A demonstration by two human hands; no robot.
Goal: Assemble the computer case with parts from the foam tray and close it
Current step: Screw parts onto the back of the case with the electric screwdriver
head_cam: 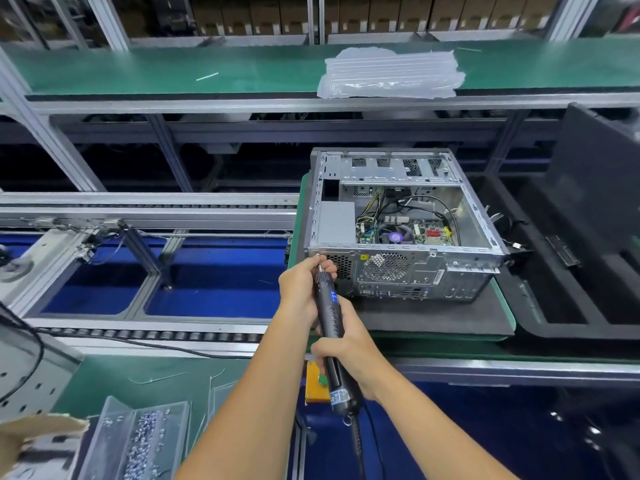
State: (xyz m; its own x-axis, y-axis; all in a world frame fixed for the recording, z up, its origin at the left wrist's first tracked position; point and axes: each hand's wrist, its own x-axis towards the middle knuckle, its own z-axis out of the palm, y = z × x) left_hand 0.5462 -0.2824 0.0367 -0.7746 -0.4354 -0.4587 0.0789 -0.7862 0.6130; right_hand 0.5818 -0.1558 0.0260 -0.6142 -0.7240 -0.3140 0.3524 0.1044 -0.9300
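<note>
An open metal computer case point(460, 206) lies on its side on a black mat point(433, 317), its rear panel toward me and the motherboard showing inside. A black electric screwdriver point(330, 327) points up at the rear panel's top left corner. My right hand point(349, 348) grips the screwdriver's body. My left hand point(304, 285) pinches the tip end of the screwdriver against that corner; the screw itself is hidden. A black foam tray point(568, 327) sits to the right of the case, with a dark side panel point(602, 174) leaning over it.
A clear bin of small screws point(145, 441) stands at the lower left on the green bench. A yellow box with a green button point(317, 382) sits under my right hand. Conveyor rails point(138, 209) run left of the case. Plastic bags point(391, 74) lie on the upper shelf.
</note>
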